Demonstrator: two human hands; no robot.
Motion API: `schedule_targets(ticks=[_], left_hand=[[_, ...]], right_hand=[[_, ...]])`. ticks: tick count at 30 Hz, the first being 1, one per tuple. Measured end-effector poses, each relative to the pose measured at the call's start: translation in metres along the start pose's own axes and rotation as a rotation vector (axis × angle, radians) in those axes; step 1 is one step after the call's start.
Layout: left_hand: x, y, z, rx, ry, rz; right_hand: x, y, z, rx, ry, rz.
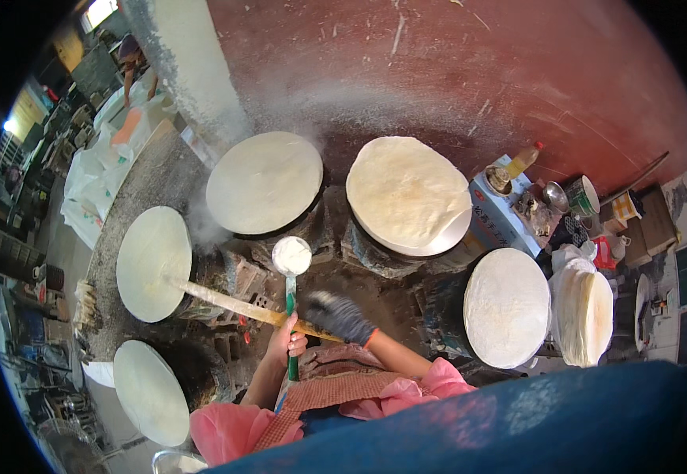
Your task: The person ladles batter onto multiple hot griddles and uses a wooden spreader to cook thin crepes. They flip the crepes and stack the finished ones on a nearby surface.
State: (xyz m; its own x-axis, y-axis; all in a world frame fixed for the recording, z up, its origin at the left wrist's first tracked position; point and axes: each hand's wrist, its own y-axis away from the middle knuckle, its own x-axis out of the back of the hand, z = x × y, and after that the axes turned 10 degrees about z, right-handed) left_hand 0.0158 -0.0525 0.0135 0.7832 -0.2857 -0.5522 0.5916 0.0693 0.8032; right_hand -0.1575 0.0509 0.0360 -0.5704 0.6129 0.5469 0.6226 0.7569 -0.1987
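My bare left hand (pixel 287 341) is closed around the green handle of a ladle (pixel 290 259), held upright with its cup full of white batter or powder. A long wooden paddle (pixel 225 302) crosses behind the ladle's handle, right by these fingers; whether they grip it too is unclear. Its far end rests over a pale round sheet on the left griddle (pixel 152 265). My right hand (pixel 342 317), in a dark grey glove, hovers just above the paddle's near end, its fingers smeared by motion. Steam rises beside the back left griddle (pixel 264 182).
A large thin pancake (pixel 407 189) overhangs its griddle at back right. Another round griddle (pixel 151 393) stands near left, and one with a white sheet (pixel 508 308) at right, beside stacked pancakes (pixel 584 320). A blue box (pixel 501 209) bears a bottle. Another person (pixel 132 67) bends far left.
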Motion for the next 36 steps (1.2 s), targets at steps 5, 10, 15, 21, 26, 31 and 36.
schedule_targets(ticks=[5,10,15,21,26,31,36], left_hand=[[-0.004,0.0,0.0,-0.105,0.104,-0.001],[0.012,0.004,0.016,-0.079,-0.037,0.033],[0.016,0.005,0.027,0.006,0.006,-0.122],[0.006,-0.014,0.017,0.146,-0.005,-0.037],[-0.024,-0.03,-0.04,0.087,-0.022,-0.049],[-0.086,-0.021,-0.108,0.067,-0.042,-0.153],[-0.123,-0.029,-0.129,0.201,-0.138,-0.182]], right_hand=[[0.108,-0.041,0.13,-0.471,-0.116,1.093],[0.137,-0.08,0.194,-0.955,0.196,0.849],[0.151,-0.069,0.206,-0.943,0.022,1.118],[0.359,0.067,0.2,-0.602,0.744,1.048],[0.616,0.178,0.059,-0.261,1.221,1.005],[0.746,0.214,-0.037,-0.333,1.723,0.776],[0.735,0.259,0.056,-0.114,2.066,0.766]])
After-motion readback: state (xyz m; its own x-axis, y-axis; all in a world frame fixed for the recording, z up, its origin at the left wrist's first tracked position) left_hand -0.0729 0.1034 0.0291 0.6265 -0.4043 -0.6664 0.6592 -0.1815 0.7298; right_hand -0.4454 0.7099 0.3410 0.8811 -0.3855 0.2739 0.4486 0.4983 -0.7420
